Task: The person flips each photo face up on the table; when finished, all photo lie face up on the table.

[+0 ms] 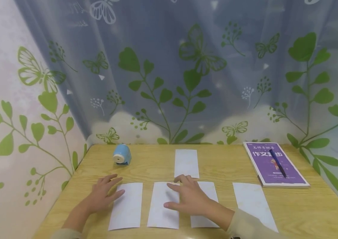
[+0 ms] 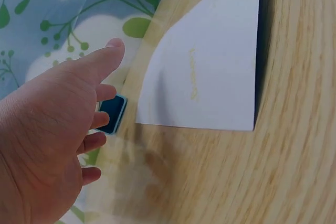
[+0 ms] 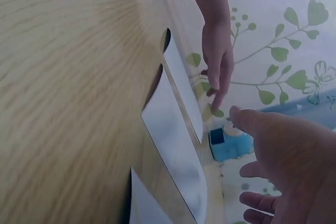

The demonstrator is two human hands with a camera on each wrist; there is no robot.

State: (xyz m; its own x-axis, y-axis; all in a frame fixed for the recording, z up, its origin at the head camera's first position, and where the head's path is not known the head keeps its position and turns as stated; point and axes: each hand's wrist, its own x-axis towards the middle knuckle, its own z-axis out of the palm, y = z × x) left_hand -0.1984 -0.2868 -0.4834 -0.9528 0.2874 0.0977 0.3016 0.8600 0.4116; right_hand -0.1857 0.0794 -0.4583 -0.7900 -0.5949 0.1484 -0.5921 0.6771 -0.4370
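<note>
My left hand [image 1: 104, 194] hovers at the left edge of the leftmost white paper sheet [image 1: 130, 202], fingers spread and holding nothing. In the left wrist view this sheet [image 2: 215, 77] bears faint yellow marks, and its edge lifts from the wood. My right hand [image 1: 191, 197] is held over the second sheet [image 1: 160, 212] and the third sheet [image 1: 208, 192], partly hiding both. Its fingers are loosely bent, with nothing between them. Farther right in the same row lies another sheet [image 1: 252, 202]. One more sheet [image 1: 186, 162] lies behind, just beyond the right fingertips.
A blue pencil sharpener [image 1: 122, 154] stands at the back left of the wooden table [image 1: 154, 162]. At the back right lies a purple book [image 1: 266, 166] with a dark pen [image 1: 278, 164] on it. A patterned curtain [image 1: 163, 99] hangs behind the table's far edge.
</note>
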